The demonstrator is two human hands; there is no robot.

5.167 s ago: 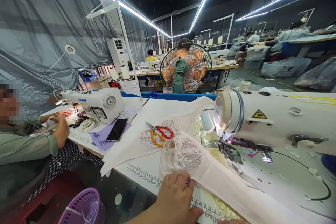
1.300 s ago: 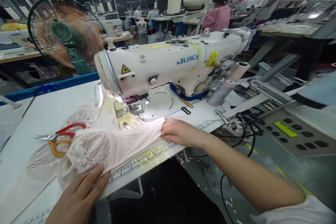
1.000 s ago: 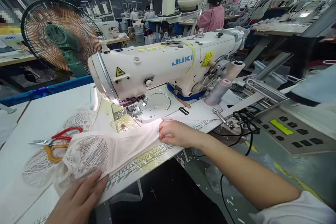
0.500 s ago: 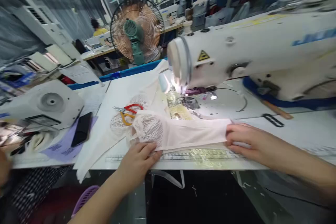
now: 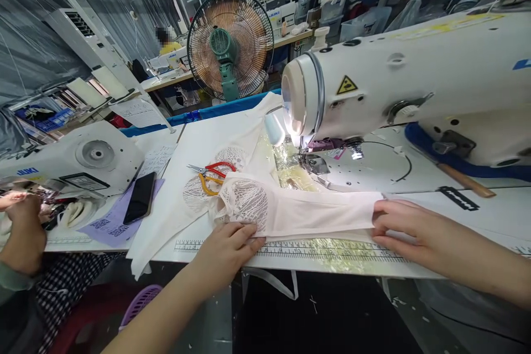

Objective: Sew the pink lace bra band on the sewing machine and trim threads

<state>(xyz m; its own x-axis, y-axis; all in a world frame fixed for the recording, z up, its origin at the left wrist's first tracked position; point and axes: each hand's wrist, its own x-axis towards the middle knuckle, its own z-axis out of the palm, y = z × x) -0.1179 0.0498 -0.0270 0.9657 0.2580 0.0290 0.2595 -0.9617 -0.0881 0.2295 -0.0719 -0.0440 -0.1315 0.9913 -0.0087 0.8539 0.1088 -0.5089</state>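
A white bra with lace cups lies stretched along the front edge of the white table, above a printed ruler strip. At the lower edge of its lace cup, my left hand grips the fabric between thumb and fingers. My right hand pinches the far right end of the band. Red- and orange-handled snips rest just behind the cup, on another white lace piece. The sewing machine head stands behind the band, its lamp lit over the needle area.
A phone lies on purple paper at the left. Beside it is another sewing machine, with a co-worker's arm near it. A black blade-shaped item and a wooden handle are at the right. Behind stands a fan.
The camera view has shifted, so most things appear farther right, and the picture is sharper. Both hands keep their hold on the bra. The co-worker's arm shows more fully at the left.
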